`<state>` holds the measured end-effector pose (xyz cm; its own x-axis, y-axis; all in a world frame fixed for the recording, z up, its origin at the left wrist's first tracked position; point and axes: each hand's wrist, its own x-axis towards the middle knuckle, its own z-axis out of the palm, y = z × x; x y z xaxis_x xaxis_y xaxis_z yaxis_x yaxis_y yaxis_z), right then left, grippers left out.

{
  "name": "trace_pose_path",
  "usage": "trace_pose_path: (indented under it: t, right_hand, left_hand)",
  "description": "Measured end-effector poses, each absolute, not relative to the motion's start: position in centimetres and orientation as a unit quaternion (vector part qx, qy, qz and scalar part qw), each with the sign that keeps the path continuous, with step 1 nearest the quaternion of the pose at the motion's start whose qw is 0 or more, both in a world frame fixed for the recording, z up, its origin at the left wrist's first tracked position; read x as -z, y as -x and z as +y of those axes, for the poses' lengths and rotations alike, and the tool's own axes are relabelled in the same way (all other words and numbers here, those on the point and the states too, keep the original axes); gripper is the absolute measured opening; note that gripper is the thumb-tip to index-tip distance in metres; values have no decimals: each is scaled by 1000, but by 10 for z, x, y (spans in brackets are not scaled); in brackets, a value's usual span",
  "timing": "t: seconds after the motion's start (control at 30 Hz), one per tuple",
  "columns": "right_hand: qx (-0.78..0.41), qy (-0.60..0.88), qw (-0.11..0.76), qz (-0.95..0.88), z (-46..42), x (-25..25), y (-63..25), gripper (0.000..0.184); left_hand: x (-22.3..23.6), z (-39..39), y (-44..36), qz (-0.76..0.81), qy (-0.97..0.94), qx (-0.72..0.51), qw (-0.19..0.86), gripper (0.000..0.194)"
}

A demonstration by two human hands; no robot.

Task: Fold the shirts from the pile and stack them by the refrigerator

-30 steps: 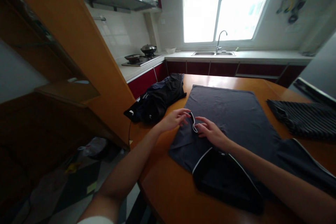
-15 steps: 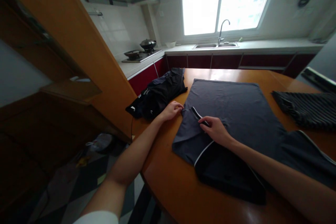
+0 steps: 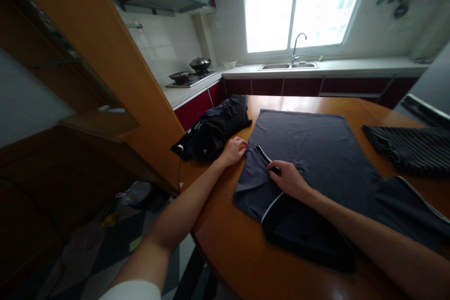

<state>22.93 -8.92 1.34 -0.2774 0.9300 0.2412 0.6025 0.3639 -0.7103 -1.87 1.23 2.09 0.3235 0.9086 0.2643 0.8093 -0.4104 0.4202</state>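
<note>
Closest to me, the white sleeve [image 3: 131,291] on my left arm shows beside the rounded edge of the wooden counter [image 3: 225,225]. In from that edge lies the white-piped black section [image 3: 307,235] of the grey garment [image 3: 319,150], which is spread over the counter in front of me. My right forearm crosses the garment, and my right hand [image 3: 288,180] is over its left part, thumb and fingers closed on a black band [image 3: 262,153] edged in white. My left hand [image 3: 233,151] is low at the garment's left edge, fingers bent, tips at the cloth; I cannot tell whether they pinch it. Off to my right, apart from the garment, lies a striped cloth [image 3: 411,150]. Just past my left hand there's a heap of dark clothes [image 3: 223,124]. Farther back, a hob [image 3: 191,80] carries a lidded pan [image 3: 200,64] and a shallower one. A steel sink [image 3: 274,67] with a curved tap [image 3: 294,54] sits in the pale worktop [image 3: 372,63], below a bright window [image 3: 269,9].
</note>
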Motion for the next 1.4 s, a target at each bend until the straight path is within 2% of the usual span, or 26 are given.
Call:
trace_pose_path:
  t: [0.1, 0.2, 0.4, 0.5, 0.63, 0.7, 0.8, 0.9, 0.97, 1.03, 1.17, 1.27, 1.4]
  right_hand:
    - [-232, 518, 294, -769, -90, -14, -230, 25]
    - [-230, 512, 302, -771, -90, -14, -230, 24]
    - [-218, 514, 358, -748, -91, -17, -230, 26]
    - [-215, 535, 335, -745, -92, -19, -230, 27]
    - [-179, 561, 237, -773, -97, -24, -229, 25]
    - [-152, 572, 218, -776, -100, -26, -229, 27]
    - [-109, 594, 245, -758, -102, -27, -230, 35]
    - [-57, 574, 316, -753, -100, -27, -233, 32]
    - [-36, 529, 359, -768, -98, -26, -235, 29]
    - [-37, 478, 369, -796, -94, -22, -235, 30]
    - [-63, 411, 319, -851, -90, -10, -232, 37]
    - [-76, 402, 269, -872, -88, -4, -231, 43]
    - [-85, 404, 223, -883, -88, -2, -231, 50]
  left_hand:
    - [-27, 1, 13, 491, -825, -258, 108, 22]
    - [-28, -10, 5, 462, -843, -246, 124, 29]
    - [-18, -19, -5, 468, -869, -44, 151, 67]
    - [-18, -19, -5, 479, -864, -6, 152, 73]
    - [-18, -17, -4, 475, -866, -3, 154, 70]
    - [-18, -14, -1, 474, -865, -27, 159, 66]
    - [-25, -8, 10, 483, -851, -135, 156, 57]
    - [-44, -10, 23, 480, -811, -300, 149, 49]
    - [-60, -20, 29, 467, -790, -362, 166, 42]
    - [-73, -39, 33, 444, -804, -342, 198, 36]
    - [-82, -89, 33, 393, -870, -189, 229, 28]
    - [-76, -120, 34, 415, -878, -125, 205, 26]
    - [-67, -146, 34, 457, -868, -117, 152, 20]
